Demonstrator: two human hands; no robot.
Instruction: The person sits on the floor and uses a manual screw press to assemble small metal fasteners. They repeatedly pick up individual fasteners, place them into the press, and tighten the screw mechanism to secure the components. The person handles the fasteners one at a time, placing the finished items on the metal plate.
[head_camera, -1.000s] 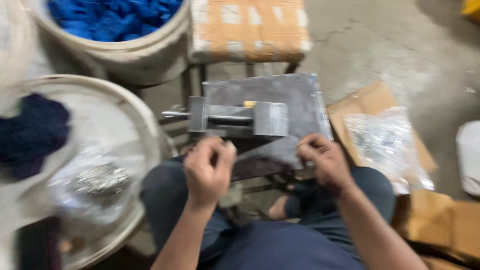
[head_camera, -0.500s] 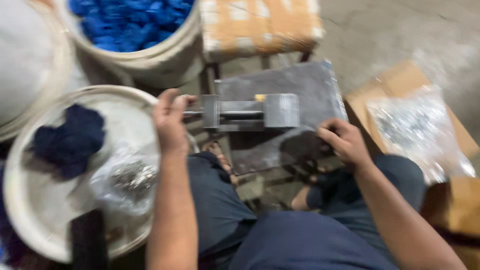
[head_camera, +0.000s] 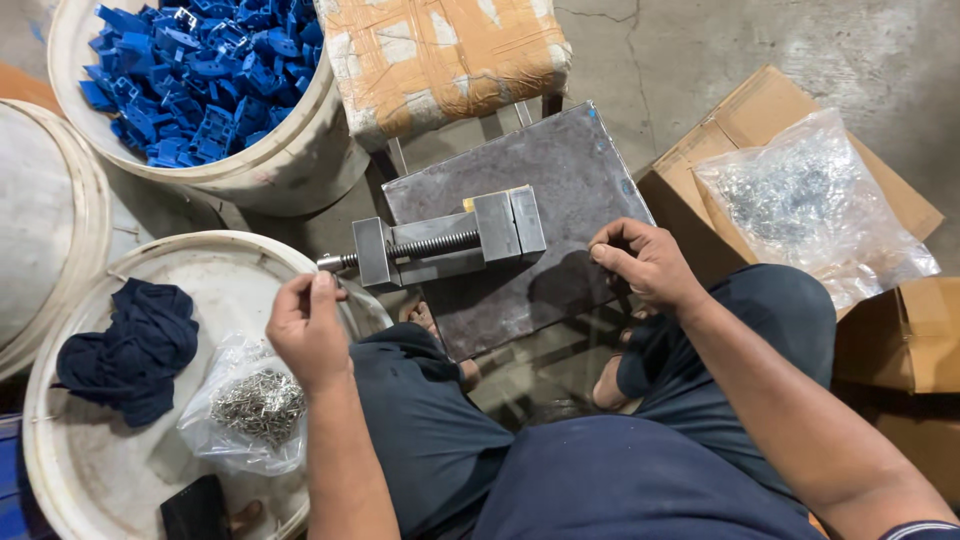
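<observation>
The person sits low with a dark steel plate (head_camera: 560, 170) across the knees, and on it lies a small metal vise (head_camera: 445, 245), its threaded screw running out to the left. The vise blocks look pressed together at the right end, with a sliver of something yellowish just behind them; whether anything is clamped between them cannot be told from here. The left hand (head_camera: 305, 325) is at the very tip of the screw, fingers pinched around the handle end as if turning it. The right hand (head_camera: 645, 262) rests curled on the plate's near right edge, fingers folded in; it seems to steady the plate, and whether it hides some small piece I cannot tell. Just beside the left hand, in a white tub (head_camera: 70, 470), sits a clear bag of small metal pins (head_camera: 250, 410) and a crumpled dark blue cloth (head_camera: 130, 345), both untouched at this moment. Farther up, a white bucket (head_camera: 290, 165) is heaped with blue plastic parts (head_camera: 190, 70), and to the right a clear bag of small hardware (head_camera: 810, 200) lies on an open cardboard box (head_camera: 770, 105). My judgement is that the work is in mid-cycle at the vise, with plenty of blue parts and pins left.
</observation>
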